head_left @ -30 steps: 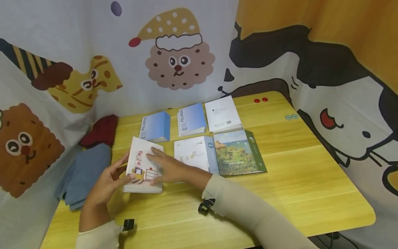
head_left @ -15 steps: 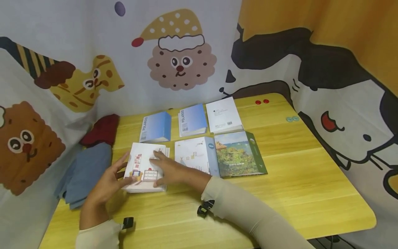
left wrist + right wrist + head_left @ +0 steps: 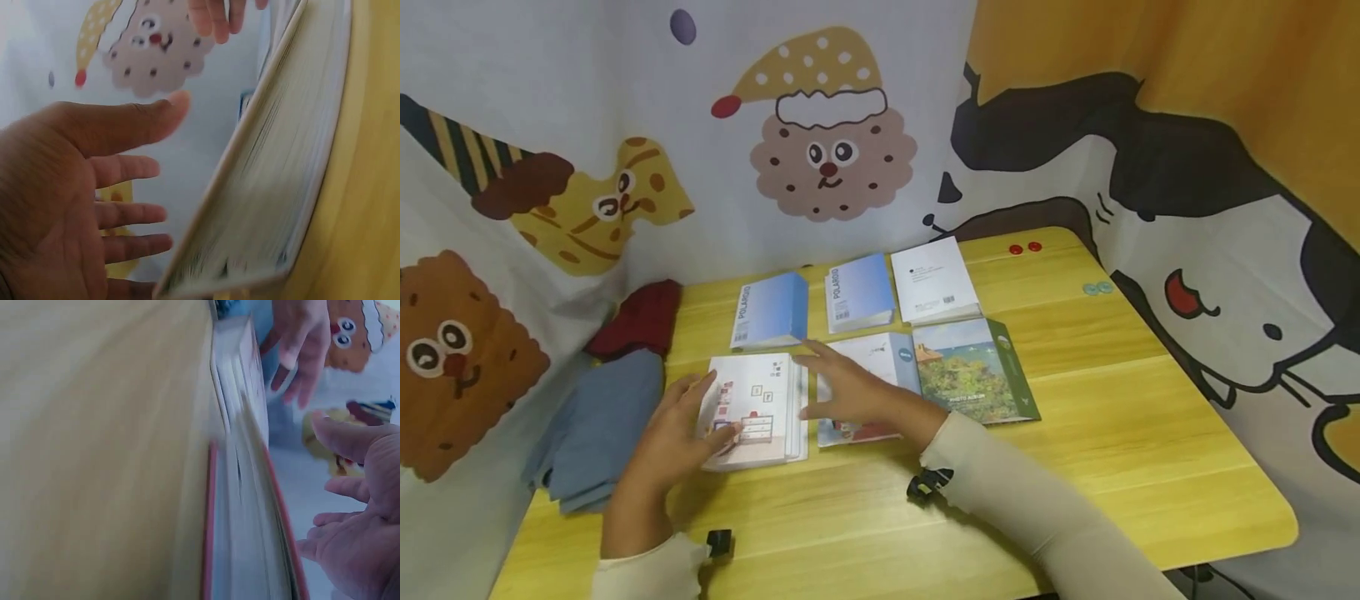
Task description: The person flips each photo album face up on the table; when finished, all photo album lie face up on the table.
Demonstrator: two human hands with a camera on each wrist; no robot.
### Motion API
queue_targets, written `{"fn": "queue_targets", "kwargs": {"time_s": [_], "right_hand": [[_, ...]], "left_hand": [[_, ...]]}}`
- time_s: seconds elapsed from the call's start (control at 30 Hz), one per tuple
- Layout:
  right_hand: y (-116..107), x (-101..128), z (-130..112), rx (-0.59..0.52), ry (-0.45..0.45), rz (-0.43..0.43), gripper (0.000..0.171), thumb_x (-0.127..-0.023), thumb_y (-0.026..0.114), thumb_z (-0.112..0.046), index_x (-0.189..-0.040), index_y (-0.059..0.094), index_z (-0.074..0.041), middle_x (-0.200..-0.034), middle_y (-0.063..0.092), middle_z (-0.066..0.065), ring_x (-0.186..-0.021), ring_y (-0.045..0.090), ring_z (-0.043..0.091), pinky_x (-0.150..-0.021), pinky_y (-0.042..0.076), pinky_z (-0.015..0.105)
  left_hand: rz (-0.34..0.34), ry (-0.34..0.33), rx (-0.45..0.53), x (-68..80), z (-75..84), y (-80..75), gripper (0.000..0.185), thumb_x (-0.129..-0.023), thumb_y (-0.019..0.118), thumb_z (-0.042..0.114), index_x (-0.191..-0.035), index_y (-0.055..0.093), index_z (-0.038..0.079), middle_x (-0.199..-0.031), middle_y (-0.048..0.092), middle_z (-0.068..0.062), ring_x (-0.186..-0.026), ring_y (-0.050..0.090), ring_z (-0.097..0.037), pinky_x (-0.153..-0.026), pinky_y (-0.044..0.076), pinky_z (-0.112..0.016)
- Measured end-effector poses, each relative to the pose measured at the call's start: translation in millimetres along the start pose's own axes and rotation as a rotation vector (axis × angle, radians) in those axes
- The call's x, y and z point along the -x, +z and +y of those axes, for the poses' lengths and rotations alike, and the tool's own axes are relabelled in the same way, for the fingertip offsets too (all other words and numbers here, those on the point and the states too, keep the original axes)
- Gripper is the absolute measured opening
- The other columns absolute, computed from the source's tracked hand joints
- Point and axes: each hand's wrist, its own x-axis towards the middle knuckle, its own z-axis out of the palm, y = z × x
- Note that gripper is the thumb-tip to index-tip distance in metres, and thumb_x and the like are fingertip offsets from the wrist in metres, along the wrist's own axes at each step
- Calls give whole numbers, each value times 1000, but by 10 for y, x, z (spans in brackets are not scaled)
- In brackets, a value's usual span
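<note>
A thick white album (image 3: 760, 383) with small furniture drawings lies flat at the front left of the table. My left hand (image 3: 672, 437) is over its left edge, fingers and thumb spread; in the left wrist view they are straight and grip nothing. My right hand (image 3: 861, 390), fingers extended, hovers by the album's right edge and partly covers a white album with a blue spine (image 3: 907, 357). Right of that lies a landscape-covered photo album (image 3: 958, 379) with a green spine. Behind are two blue albums, one at left (image 3: 771, 308) and one mid-row (image 3: 861, 292), plus a white one (image 3: 934, 279).
Folded blue cloth (image 3: 602, 425) sits at the table's left edge, with dark red cloth (image 3: 640, 317) behind it. Two red discs (image 3: 1026, 248) and two teal discs (image 3: 1097, 288) lie at the far right. A cartoon-printed curtain (image 3: 700, 67) hangs around the yellow table (image 3: 1120, 467).
The white album has come down from a tilt to lie flat. My fingers have loosened from it, and my right hand has shifted right, off its cover.
</note>
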Motion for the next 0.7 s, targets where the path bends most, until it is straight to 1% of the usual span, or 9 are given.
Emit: {"fn": "queue_targets", "kwargs": {"time_s": [0.1,0.2,0.33,0.4,0.53,0.67,0.7], "right_hand": [[-156,98,126,-25,15,51,87,-97,86,-29,-170,40,-12,-186,12,10,-170,20,40,-134,30,62],[-290,186,243,-9,44,91,85,-98,85,-30,-169,42,-11,-185,16,11,-170,21,40,-134,29,64],[-425,289,381,20,65,107,85,-99,84,-34,-169,41,-12,-184,18,15,-170,20,41,-133,28,68],[-487,337,441,34,73,113,85,-99,84,-35,-169,42,-11,-184,18,17,-170,18,42,-133,26,69],[-607,410,558,80,84,129,83,-99,84,-34,-167,44,-8,-182,22,22,-170,16,45,-133,26,70],[-714,475,658,90,110,113,82,-100,82,-35,-167,44,-9,-182,21,21,-170,15,45,-133,25,70],[-735,497,678,89,122,105,82,-100,82,-36,-167,43,-9,-182,20,21,-171,15,44,-133,25,70]], "left_hand": [[1,20,-90,-44,185,41,94,-93,86,42,-166,43,1,-169,34,-39,-151,39,-62,-115,40,-81],[-11,68,-168,-103,382,146,96,-94,83,51,-168,41,7,-173,33,-34,-156,35,-60,-118,38,-82],[-71,123,-244,-184,619,313,97,-95,79,58,-171,38,13,-176,34,-26,-160,33,-57,-121,32,-83],[-105,145,-274,-233,737,383,98,-95,77,60,-172,36,15,-177,33,-24,-161,33,-55,-122,32,-82],[-144,199,-284,-331,981,511,101,-95,78,62,-173,34,15,-179,29,-23,-163,32,-54,-124,36,-76],[-190,212,-258,-370,1214,649,100,-95,79,60,-173,33,17,-181,22,-25,-163,29,-55,-120,47,-70],[-206,218,-257,-377,1266,684,99,-95,79,59,-173,33,17,-181,21,-26,-163,28,-56,-120,47,-69]]}}
